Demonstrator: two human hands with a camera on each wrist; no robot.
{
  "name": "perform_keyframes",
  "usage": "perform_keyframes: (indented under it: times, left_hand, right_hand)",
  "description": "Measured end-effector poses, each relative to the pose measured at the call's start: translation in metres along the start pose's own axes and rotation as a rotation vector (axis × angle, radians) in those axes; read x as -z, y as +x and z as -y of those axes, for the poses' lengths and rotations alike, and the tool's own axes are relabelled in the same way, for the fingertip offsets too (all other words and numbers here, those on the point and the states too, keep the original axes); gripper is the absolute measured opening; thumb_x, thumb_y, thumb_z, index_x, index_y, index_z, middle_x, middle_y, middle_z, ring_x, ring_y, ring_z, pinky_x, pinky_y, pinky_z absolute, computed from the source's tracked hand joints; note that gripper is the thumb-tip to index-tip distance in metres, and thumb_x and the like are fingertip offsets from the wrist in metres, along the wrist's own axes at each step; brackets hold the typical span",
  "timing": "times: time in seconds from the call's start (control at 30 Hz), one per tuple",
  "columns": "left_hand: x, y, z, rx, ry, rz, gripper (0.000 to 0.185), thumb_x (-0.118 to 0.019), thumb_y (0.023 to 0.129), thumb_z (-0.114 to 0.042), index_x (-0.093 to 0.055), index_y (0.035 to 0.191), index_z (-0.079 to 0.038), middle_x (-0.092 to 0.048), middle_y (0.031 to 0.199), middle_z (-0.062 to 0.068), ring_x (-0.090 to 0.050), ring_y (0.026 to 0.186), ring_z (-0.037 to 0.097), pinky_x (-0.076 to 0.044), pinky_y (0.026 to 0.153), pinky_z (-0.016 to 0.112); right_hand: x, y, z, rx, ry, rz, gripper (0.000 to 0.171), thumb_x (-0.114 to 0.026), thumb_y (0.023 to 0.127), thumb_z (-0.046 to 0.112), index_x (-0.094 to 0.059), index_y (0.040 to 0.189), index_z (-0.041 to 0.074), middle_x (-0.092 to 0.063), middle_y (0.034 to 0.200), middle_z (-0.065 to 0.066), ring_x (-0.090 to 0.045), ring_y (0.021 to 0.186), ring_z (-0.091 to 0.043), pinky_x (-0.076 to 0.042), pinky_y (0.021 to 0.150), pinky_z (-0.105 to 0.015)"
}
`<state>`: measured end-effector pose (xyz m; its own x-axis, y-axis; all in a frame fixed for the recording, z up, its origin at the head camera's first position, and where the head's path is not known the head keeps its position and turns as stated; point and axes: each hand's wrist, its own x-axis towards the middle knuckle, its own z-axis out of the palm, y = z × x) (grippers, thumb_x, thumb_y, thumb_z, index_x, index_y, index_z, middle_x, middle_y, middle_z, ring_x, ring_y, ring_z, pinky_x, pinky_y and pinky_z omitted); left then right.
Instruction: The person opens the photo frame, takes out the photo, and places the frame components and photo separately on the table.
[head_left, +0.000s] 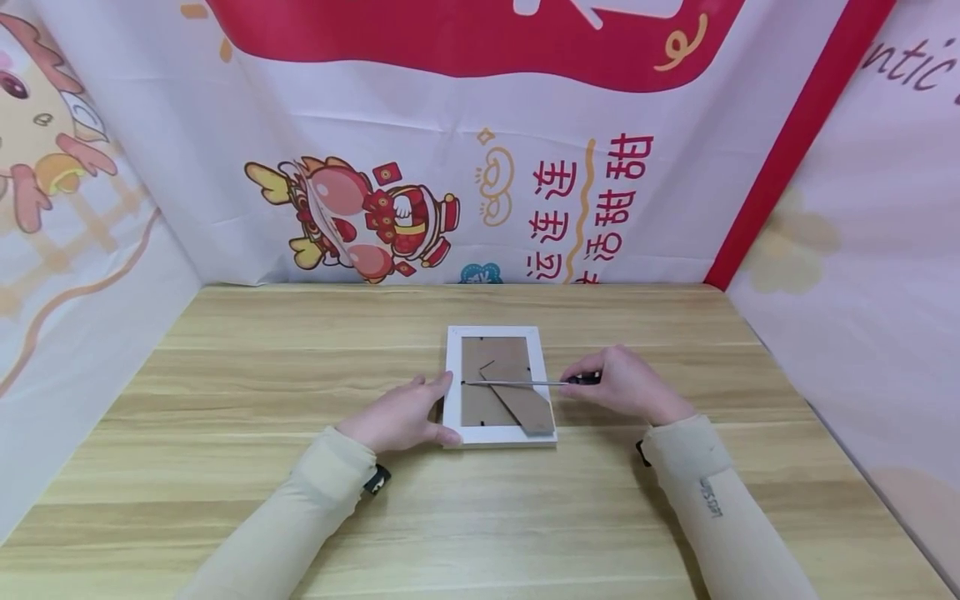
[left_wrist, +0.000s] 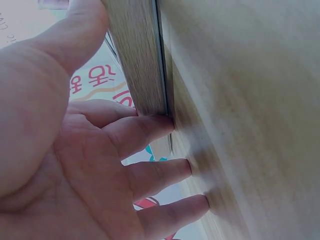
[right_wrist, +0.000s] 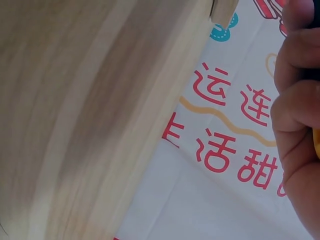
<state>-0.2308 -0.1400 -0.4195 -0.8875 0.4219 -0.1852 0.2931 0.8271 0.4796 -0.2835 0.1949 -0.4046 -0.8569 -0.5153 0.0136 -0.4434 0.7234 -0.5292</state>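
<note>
A white picture frame (head_left: 500,385) lies face down near the middle of the table (head_left: 225,400), its brown backing board turned up and its long axis pointing away from the person. On the backing, the cardboard stand (head_left: 525,406) slants toward the near right corner of the frame.

The right hand (head_left: 626,385) sits just right of the frame, and its fingers are curled around the dark handle of a screwdriver (head_left: 525,382). The thin metal shaft runs leftward from this hand, straight across the short width of the frame, so the tool lies at a right angle to the frame's long axis. Its tip comes near the inner left edge of the frame — whether it touches a small clip there is too small to tell. In the right wrist view only the curled fingers (right_wrist: 295,115) and a little of the handle appear, beside the table edge and the printed cloth behind.

The left hand (head_left: 401,414) is at the left side of the frame, nearer to the tool tip than the right hand is. Its fingers are straight and a little spread, holding nothing; the fingertips rest on the table along the frame's left edge, and the thumb lies by the near left corner. The left wrist view shows the same — straight fingers (left_wrist: 145,130) ending against the frame's side (left_wrist: 137,60), where frame and table meet
</note>
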Motion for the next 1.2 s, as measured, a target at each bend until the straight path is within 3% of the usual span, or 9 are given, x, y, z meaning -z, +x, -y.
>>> perform_keyframes:
  times: [0.33,0.67,0.93,1.2]
  left_hand:
    - [0.002,-0.001,0.001,0.014,-0.013,0.009,0.104,-0.077,0.079,-0.05,-0.024,0.157,-0.006,-0.032,0.156,0.022,-0.026,0.141,0.047,-0.029,0.111,0.058]
    - [0.005,-0.002,-0.001,0.022,-0.003,0.019,0.103,-0.075,0.08,-0.052,-0.024,0.157,-0.005,-0.033,0.153,0.029,-0.026,0.141,0.05,-0.028,0.111,0.06]
    - [0.003,-0.004,-0.002,0.031,-0.022,0.034,0.103,-0.076,0.08,-0.052,-0.024,0.157,-0.006,-0.029,0.156,0.024,-0.023,0.142,0.049,-0.026,0.111,0.06]
    - [0.001,-0.002,-0.002,0.021,0.0,0.034,0.103,-0.076,0.08,-0.052,-0.025,0.157,-0.005,-0.032,0.155,0.023,-0.023,0.142,0.049,-0.025,0.112,0.061]
  right_hand:
    - [-0.004,0.004,-0.001,-0.032,-0.012,-0.04,0.011,-0.081,0.083,0.037,-0.079,0.087,0.027,-0.071,0.081,0.015,-0.064,0.075,-0.008,-0.054,0.078,-0.038]
    - [-0.004,0.009,0.0,0.084,-0.093,-0.081,0.012,-0.081,0.083,0.035,-0.08,0.088,0.024,-0.072,0.082,0.015,-0.065,0.074,-0.003,-0.056,0.074,-0.035]
    - [-0.003,0.013,-0.003,0.06,-0.076,-0.045,0.015,-0.082,0.082,0.035,-0.081,0.092,0.024,-0.073,0.086,0.014,-0.064,0.076,-0.005,-0.056,0.077,-0.036]
    - [0.014,0.03,-0.002,0.144,-0.152,0.005,0.013,-0.082,0.082,0.035,-0.081,0.087,0.023,-0.071,0.077,0.015,-0.06,0.063,-0.004,-0.053,0.063,-0.028]
